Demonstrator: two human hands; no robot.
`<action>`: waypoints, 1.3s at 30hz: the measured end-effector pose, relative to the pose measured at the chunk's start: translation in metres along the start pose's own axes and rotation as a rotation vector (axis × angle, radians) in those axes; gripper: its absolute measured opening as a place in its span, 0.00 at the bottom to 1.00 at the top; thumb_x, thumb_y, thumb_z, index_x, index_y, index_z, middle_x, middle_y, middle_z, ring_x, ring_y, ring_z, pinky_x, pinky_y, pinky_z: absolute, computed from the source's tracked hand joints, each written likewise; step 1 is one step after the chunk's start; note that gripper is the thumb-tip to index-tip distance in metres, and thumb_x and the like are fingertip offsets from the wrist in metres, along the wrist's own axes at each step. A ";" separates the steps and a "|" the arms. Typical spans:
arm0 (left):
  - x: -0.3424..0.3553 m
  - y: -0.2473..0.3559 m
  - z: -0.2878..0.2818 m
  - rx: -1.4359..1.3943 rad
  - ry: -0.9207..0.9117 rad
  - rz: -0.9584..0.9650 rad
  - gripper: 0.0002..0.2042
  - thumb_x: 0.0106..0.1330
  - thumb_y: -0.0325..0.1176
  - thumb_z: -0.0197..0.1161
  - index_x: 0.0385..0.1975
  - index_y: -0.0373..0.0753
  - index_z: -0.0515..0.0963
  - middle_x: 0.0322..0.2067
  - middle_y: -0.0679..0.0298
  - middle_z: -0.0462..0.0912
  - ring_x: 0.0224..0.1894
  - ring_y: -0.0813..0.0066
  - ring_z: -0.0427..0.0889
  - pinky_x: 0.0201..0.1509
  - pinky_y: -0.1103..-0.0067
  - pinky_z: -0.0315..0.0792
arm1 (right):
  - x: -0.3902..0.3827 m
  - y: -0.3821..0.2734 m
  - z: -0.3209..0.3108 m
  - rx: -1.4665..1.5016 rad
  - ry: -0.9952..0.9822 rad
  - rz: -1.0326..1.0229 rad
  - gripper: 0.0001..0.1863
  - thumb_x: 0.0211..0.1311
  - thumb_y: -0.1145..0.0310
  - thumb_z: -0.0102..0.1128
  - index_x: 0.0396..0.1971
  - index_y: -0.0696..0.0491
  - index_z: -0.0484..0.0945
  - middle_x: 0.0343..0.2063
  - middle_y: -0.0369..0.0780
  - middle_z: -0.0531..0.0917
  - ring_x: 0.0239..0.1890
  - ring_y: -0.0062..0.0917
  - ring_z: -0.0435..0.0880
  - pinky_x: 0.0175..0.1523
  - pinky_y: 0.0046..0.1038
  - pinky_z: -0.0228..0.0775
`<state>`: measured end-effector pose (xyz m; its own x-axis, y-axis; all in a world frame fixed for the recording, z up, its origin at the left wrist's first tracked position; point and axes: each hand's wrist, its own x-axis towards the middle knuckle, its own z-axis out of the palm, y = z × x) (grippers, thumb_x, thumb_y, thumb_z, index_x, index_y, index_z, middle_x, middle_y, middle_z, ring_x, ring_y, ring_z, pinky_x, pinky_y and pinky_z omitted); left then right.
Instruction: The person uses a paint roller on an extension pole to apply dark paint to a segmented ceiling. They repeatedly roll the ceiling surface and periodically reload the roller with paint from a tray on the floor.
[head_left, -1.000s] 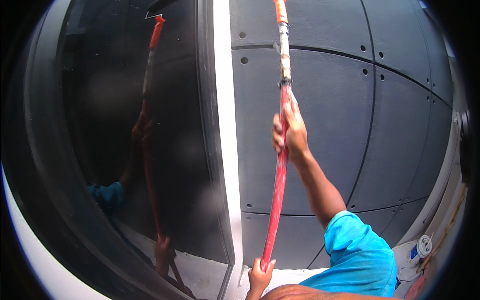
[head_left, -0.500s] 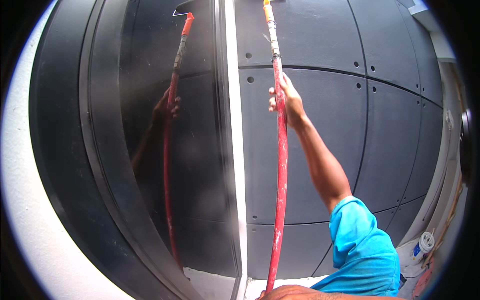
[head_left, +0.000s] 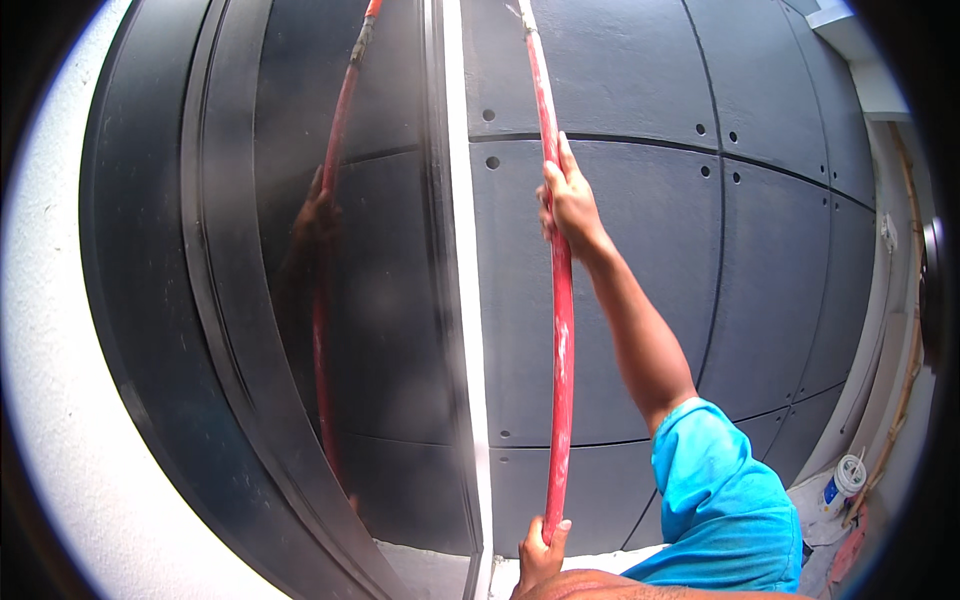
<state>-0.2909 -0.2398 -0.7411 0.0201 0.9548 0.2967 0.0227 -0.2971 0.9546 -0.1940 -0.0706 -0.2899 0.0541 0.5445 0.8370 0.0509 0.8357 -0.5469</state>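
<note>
A long red pole point(head_left: 562, 350), scuffed with white marks, runs upright in front of a dark grey panelled wall point(head_left: 640, 290). My right hand point(head_left: 573, 205) is closed around its upper part, the arm stretched up in a blue sleeve point(head_left: 722, 500). Lower down, my left hand point(head_left: 543, 556) grips the pole near its bottom end, thumb on the right side. The whitish joint point(head_left: 527, 15) at the pole's upper end meets the picture's top edge; whatever is beyond it is out of view. A dark glossy panel point(head_left: 385, 300) on the left mirrors the pole and hand.
A white upright strip point(head_left: 466, 250) separates the glossy panel from the grey wall. Dark framing point(head_left: 200, 250) and a white rough wall point(head_left: 50, 400) lie left. At the lower right stand a white bucket point(head_left: 848, 476) and a thin wooden stick point(head_left: 902, 410), with a reddish thing point(head_left: 848, 550) beside them.
The pole has slid upward, carrying its orange roller handle out of the top of the picture. My left hand has risen into fuller view, while my right hand stays at about the same height.
</note>
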 end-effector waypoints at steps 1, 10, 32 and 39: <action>0.005 0.006 0.001 -0.038 0.004 0.028 0.20 0.69 0.48 0.65 0.42 0.34 0.75 0.20 0.67 0.75 0.20 0.80 0.75 0.25 0.80 0.69 | 0.014 -0.007 0.002 0.003 -0.002 0.005 0.36 0.77 0.63 0.41 0.78 0.38 0.38 0.18 0.29 0.65 0.13 0.14 0.63 0.15 0.23 0.63; 0.044 0.088 -0.010 -0.145 -0.010 0.133 0.20 0.73 0.51 0.58 0.42 0.37 0.75 0.17 0.66 0.76 0.20 0.75 0.79 0.26 0.74 0.71 | 0.093 -0.042 0.015 -0.084 0.016 -0.001 0.34 0.77 0.61 0.44 0.77 0.34 0.42 0.22 0.30 0.66 0.14 0.10 0.64 0.17 0.19 0.67; -0.055 -0.094 0.013 -0.167 -0.013 -0.005 0.22 0.74 0.53 0.54 0.33 0.36 0.73 0.17 0.71 0.71 0.18 0.85 0.70 0.21 0.83 0.64 | -0.097 0.031 0.007 -0.174 0.021 0.131 0.36 0.77 0.66 0.43 0.78 0.35 0.39 0.17 0.29 0.65 0.13 0.14 0.65 0.16 0.24 0.66; -0.032 -0.047 0.012 -0.236 -0.072 -0.010 0.24 0.73 0.58 0.54 0.32 0.39 0.70 0.17 0.73 0.67 0.17 0.86 0.68 0.19 0.85 0.61 | -0.053 0.005 0.004 -0.206 0.043 0.085 0.36 0.76 0.66 0.42 0.78 0.35 0.39 0.18 0.32 0.68 0.12 0.17 0.67 0.15 0.26 0.67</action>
<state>-0.2806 -0.2570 -0.7958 0.0927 0.9519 0.2922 -0.2106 -0.2681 0.9401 -0.2005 -0.0954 -0.3370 0.1094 0.6052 0.7885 0.2466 0.7519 -0.6114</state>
